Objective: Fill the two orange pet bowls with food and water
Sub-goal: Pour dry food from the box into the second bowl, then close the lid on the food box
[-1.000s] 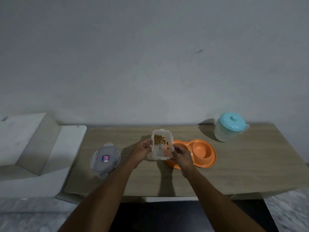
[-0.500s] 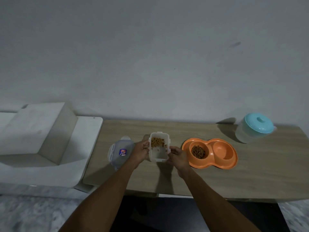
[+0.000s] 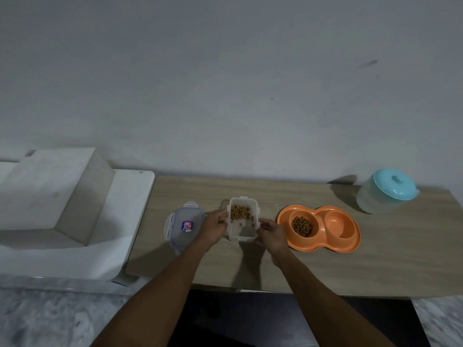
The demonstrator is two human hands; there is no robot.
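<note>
orange double bowl (image 3: pixel 323 247) sits on the table (image 3: pixel 375 261), right of centre: left well holds brown kibble (image 3: pixel 302 226), right well bare orange. left hand (image 3: pixel 214 227) and right hand (image 3: pixel 271 234) grip a clear container (image 3: pixel 242 231) just left of it. Frosted jug (image 3: pixel 375 200) at far right, contents unreadable. Wood-look top, grey wall (image 3: pixel 225 83).

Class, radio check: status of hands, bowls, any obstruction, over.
Left hand, right hand both grip kibble container. Left bowl holds kibble; right bowl looks empty. Lidded jug stands far right, nothing between.
</note>
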